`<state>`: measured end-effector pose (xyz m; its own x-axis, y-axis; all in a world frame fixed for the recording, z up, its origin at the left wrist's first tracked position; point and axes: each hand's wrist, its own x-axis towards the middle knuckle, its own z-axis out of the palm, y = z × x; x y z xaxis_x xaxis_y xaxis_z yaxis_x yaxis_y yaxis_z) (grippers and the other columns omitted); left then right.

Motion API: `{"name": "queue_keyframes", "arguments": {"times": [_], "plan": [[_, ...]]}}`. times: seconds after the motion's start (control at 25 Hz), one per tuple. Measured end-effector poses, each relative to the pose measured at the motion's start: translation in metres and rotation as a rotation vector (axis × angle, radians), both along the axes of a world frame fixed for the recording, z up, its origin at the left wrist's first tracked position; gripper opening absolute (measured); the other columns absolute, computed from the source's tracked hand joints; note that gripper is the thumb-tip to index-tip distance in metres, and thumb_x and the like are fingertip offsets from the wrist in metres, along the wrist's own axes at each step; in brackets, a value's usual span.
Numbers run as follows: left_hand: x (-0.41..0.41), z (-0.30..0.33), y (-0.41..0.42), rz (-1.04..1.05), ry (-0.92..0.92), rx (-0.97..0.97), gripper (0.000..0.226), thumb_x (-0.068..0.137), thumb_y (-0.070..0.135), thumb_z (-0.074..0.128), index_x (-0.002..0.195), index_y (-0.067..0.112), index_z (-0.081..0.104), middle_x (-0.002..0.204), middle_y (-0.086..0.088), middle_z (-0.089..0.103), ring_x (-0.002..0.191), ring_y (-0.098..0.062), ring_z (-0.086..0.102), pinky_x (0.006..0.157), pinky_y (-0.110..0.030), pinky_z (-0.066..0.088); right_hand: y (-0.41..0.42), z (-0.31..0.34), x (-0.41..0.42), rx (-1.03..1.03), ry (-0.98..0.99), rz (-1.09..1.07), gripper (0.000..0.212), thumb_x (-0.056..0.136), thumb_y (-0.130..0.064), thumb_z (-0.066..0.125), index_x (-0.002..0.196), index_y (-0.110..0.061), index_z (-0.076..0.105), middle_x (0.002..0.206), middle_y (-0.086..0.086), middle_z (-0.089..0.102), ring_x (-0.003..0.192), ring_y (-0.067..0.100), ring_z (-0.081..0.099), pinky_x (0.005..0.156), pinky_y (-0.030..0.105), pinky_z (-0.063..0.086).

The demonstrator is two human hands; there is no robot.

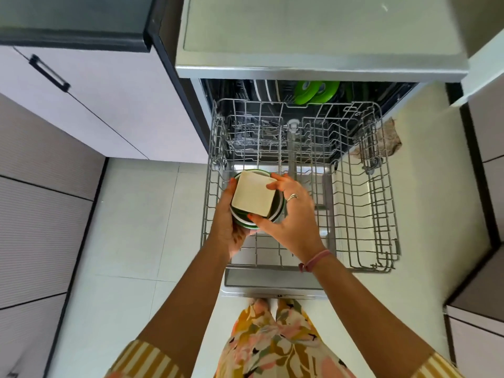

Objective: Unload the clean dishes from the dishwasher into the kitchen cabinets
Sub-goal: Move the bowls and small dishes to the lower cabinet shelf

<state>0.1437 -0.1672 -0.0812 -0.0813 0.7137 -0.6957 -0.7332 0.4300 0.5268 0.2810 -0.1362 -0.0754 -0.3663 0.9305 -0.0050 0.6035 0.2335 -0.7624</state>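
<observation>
Both forearms reach forward from striped yellow sleeves over the pulled-out wire rack of the open dishwasher. Cupped from below and from the left by the left hand is a stack of round green-rimmed bowls, and the right hand curls its fingers round the cream square dish lying on top of that stack. Deeper inside stand bright green items, perhaps lids.

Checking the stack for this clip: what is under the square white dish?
Round green-rimmed bowls sit nested under the square white dish, cupped by the left hand; the dish covers their insides and exact count.
</observation>
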Motion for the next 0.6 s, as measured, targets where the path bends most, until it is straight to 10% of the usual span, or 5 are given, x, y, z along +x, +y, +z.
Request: {"name": "queue_keyframes", "arguments": {"times": [0.24,0.44,0.6], "plan": [[0.015,-0.006,0.001,-0.021,-0.006,-0.037,0.050,0.088,0.046,0.057,0.128,0.016,0.057,0.115,-0.016,0.065,0.101,-0.032,0.065,0.086,-0.054,0.052,-0.011,-0.006,0.039,-0.231,0.292,-0.035,0.054,0.077,-0.045,0.072,0.125,-0.035,0.047,0.141,-0.010,0.041,0.133,0.005,0.036,0.108,0.017,0.034],[0.016,-0.013,0.008,0.021,-0.056,-0.018,0.043,0.085,0.038,0.063,0.123,0.016,0.059,0.116,-0.016,0.064,0.110,-0.037,0.060,0.098,-0.063,0.042,-0.047,-0.077,0.102,-0.903,0.614,-1.036,0.011,0.093,-0.022,0.059,0.097,-0.013,0.063,0.082,0.003,0.065,0.075,0.018,0.063,0.061,0.024,0.052],[0.018,-0.017,0.015,-0.005,-0.057,-0.011,0.044,0.084,0.038,0.066,0.122,0.018,0.060,0.122,-0.017,0.062,0.116,-0.039,0.057,0.098,-0.064,0.041,-0.087,-0.108,0.113,-1.467,0.745,-1.150,0.033,0.093,-0.035,0.059,0.089,-0.002,0.058,0.075,0.017,0.066,0.065,0.026,0.064,0.059,0.032,0.058]]}}
